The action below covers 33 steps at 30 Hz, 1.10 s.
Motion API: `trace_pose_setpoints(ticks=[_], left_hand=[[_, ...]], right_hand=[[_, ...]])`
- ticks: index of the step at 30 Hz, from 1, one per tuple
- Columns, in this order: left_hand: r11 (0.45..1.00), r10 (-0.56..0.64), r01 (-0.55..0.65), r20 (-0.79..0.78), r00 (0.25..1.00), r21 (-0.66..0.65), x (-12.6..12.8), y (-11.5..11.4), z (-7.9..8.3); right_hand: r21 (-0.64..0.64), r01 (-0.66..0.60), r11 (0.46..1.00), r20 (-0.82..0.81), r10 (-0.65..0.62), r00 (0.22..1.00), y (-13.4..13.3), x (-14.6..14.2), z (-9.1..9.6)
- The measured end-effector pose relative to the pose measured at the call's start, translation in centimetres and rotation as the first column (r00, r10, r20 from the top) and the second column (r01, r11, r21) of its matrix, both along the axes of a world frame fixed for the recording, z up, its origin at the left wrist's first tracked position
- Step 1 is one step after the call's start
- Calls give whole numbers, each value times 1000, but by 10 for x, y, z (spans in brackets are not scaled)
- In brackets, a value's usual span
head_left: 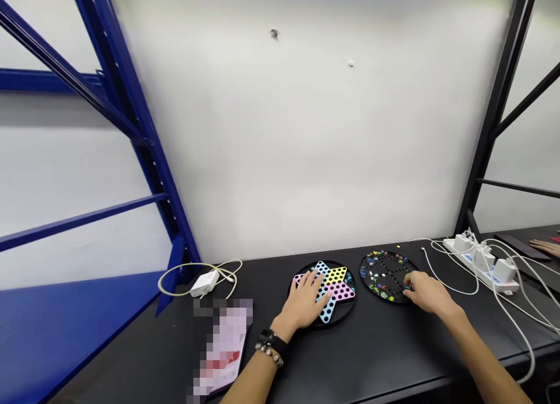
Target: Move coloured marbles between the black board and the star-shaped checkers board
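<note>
My left hand (307, 299), with a dark watch and a beaded bracelet at the wrist, lies with fingers spread on the left side of a Chinese checkers board (341, 291). The board is a round black disc bearing a star in blue, yellow and pink, dotted with dark holes. Right of it lies a round black tray (387, 279) with several coloured glass marbles (375, 274), mostly around its left side. At this tray's right edge my right hand (425, 291) has thumb and fingers pinched together. Whatever those fingertips hold is too small to make out.
A blurred phone (225, 348) and a white charger (205, 284) with a looped cable lie at left. On the right, a white power strip (485, 267) carries plugs and trailing cables. Another person's hand (546, 247) rests at the far right. Blue rack posts (144, 135) stand left.
</note>
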State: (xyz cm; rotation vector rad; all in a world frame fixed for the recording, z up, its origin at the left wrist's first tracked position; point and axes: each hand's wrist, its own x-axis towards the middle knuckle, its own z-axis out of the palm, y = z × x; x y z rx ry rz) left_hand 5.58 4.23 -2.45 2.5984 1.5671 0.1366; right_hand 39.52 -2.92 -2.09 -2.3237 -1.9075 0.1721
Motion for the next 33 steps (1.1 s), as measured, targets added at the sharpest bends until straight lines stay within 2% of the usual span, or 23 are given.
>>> trace_pose_setpoints(ticks=[6, 13, 19, 24, 33], left_hand=[[1000, -5, 5, 11, 1000, -4, -1, 0, -1], [1000, -4, 4, 10, 1000, -12, 0, -2, 2], [1000, 8, -8, 12, 1000, -19, 0, -2, 3], [1000, 3, -3, 16, 1000, -16, 0, -2, 3], [1000, 1, 0, 16, 1000, -23, -1, -1, 3]], right_hand=[[44, -20, 999, 20, 19, 1000, -2, -10, -12], [21, -14, 1000, -58, 15, 998, -2, 3, -15], [6, 5, 1000, -23, -5, 1000, -6, -2, -5], [-9, 5, 1000, 33, -4, 999, 0, -11, 5], [-28, -82, 996, 51, 83, 995, 5, -14, 4]])
